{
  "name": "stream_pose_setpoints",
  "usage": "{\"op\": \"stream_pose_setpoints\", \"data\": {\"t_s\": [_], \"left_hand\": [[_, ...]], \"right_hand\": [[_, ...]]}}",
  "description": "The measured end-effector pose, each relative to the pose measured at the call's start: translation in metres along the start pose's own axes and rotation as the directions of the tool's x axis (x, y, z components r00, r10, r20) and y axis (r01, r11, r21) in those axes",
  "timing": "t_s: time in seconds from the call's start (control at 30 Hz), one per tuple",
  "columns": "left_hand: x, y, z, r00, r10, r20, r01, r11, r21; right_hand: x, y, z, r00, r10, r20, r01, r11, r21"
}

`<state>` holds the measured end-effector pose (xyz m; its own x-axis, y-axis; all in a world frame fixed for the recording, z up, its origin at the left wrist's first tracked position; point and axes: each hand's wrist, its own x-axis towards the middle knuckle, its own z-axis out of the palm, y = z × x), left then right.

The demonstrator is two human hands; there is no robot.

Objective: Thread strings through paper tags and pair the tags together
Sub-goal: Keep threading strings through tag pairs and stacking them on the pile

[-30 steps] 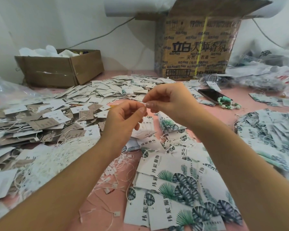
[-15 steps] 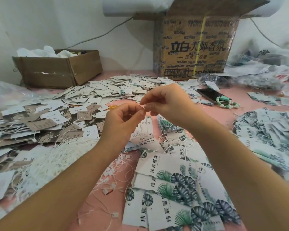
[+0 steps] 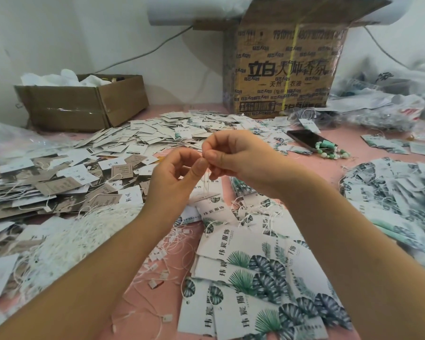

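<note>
Raised above the pink table, my left hand (image 3: pixel 176 177) and my right hand (image 3: pixel 236 158) meet fingertip to fingertip and pinch a thin white string (image 3: pixel 206 177) between them. From the string hangs a white leaf-print tag (image 3: pixel 210 190), just below the hands. More leaf-print tags (image 3: pixel 250 273) lie in a heap under my right forearm. A tangle of loose white strings (image 3: pixel 66 241) lies under my left forearm.
Small white and brown tags (image 3: pixel 123 153) cover the table's left and middle. A low cardboard box (image 3: pixel 84 104) stands back left, a tall printed box (image 3: pixel 285 69) back centre. A phone (image 3: pixel 307 139) and green beads (image 3: pixel 331 152) lie right, beside another tag pile (image 3: pixel 390 192) and plastic bags (image 3: pixel 383 106).
Both hands stay together at the same spot; the fingertips have shifted slightly on the string, and the tag hangs a little lower beneath them.
</note>
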<state>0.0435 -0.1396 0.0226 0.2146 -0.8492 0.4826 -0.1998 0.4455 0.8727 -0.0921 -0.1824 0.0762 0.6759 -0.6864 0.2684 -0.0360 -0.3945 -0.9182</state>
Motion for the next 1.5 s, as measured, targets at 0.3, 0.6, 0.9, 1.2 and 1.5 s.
{"op": "stream_pose_setpoints", "data": {"t_s": [0.3, 0.6, 0.9, 1.2, 1.5], "left_hand": [[-0.004, -0.012, 0.001, 0.991, 0.056, 0.121, -0.108, 0.867, 0.486], [0.002, -0.006, -0.004, 0.991, 0.112, -0.069, -0.089, 0.957, 0.275], [0.008, 0.012, -0.008, 0.989, 0.037, -0.141, -0.036, 0.999, 0.009], [0.020, 0.029, -0.043, 0.780, -0.405, 0.478, 0.066, 0.812, 0.580], [0.012, -0.001, -0.036, 0.666, -0.568, 0.484, -0.165, 0.521, 0.838]], "right_hand": [[0.002, -0.008, -0.002, 0.940, -0.106, -0.325, 0.143, 0.985, 0.093], [0.005, 0.004, -0.012, 0.922, -0.163, -0.351, 0.006, 0.912, -0.410], [0.001, -0.003, -0.003, 0.979, -0.040, -0.198, -0.015, 0.963, -0.269], [-0.007, -0.004, -0.031, 0.942, 0.327, 0.070, -0.305, 0.927, -0.218], [-0.012, -0.005, -0.029, 0.694, 0.688, 0.211, -0.329, 0.564, -0.757]]}}
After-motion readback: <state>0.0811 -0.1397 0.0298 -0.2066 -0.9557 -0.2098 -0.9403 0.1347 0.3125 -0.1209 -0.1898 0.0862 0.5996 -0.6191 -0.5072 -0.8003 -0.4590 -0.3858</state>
